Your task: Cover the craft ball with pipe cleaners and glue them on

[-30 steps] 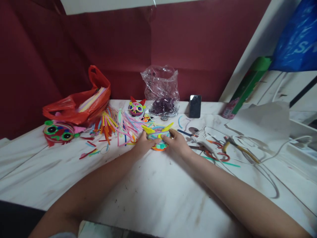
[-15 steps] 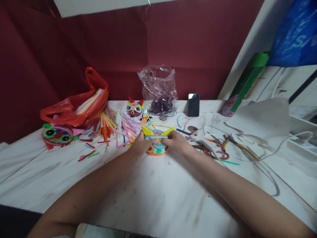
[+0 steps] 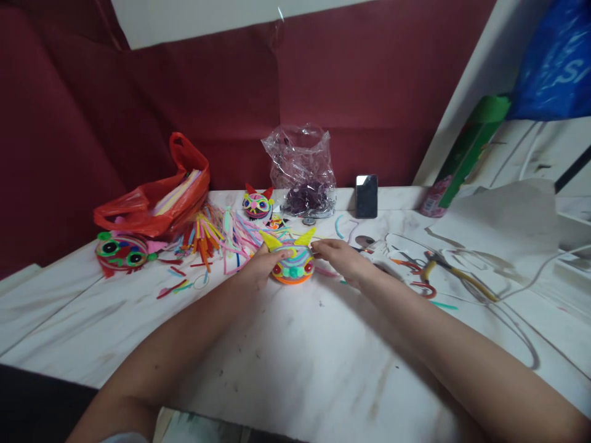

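Observation:
A round animal-head figure made of coloured pipe cleaners (image 3: 295,266) stands on the table in front of me, with two yellow pointed ears, red eyes and an orange base. My left hand (image 3: 262,266) grips its left side, the thumb lying across the front below the ear. Close to its right side is my right hand (image 3: 340,258), fingers slightly bent and apart, a small gap between them and the figure. Behind the left hand lies a heap of loose pipe cleaners (image 3: 237,232) in many colours.
Two similar finished-looking heads, one large (image 3: 122,253) and one small (image 3: 257,204), sit left and behind. A red plastic bag (image 3: 148,206), a clear bag (image 3: 305,172) and a phone (image 3: 366,197) stand at the back. Yellow-handled pliers (image 3: 466,283) and cables lie right.
My right hand has let go of the figure and moved slightly right. My left hand keeps its hold, and the figure's face shows more. The whole view has shifted a little.

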Motion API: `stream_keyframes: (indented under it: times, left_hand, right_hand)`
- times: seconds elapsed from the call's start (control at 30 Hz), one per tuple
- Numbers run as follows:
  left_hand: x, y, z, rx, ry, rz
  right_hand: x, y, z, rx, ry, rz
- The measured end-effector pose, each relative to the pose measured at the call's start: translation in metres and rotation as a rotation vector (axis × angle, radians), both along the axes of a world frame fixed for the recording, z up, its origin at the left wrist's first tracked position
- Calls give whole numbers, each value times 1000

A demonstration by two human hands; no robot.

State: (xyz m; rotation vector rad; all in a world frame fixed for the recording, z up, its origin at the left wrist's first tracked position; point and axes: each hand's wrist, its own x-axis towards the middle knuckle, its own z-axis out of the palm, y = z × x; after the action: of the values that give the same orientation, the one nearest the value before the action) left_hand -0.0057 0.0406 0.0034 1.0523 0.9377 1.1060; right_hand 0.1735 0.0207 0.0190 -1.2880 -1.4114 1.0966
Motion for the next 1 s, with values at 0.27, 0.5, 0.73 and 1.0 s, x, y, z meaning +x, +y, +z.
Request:
stream_keyframes:
  times: [0.27, 0.5, 0.73, 1.0]
  left_hand:
    - [3, -1, -3, 11, 24, 22]
    - [7, -10, -3, 25, 38, 83]
    - [12, -20, 6, 45, 79, 132]
    - [8, -12, -6, 64, 191, 143]
  right_hand:
    - [-7, -7, -6, 76, -67, 52]
    - [-8, -7, -11, 154, -194, 2]
    - [-13, -7, -20, 161, -165, -47]
    - [-14, -7, -21, 160, -251, -92]
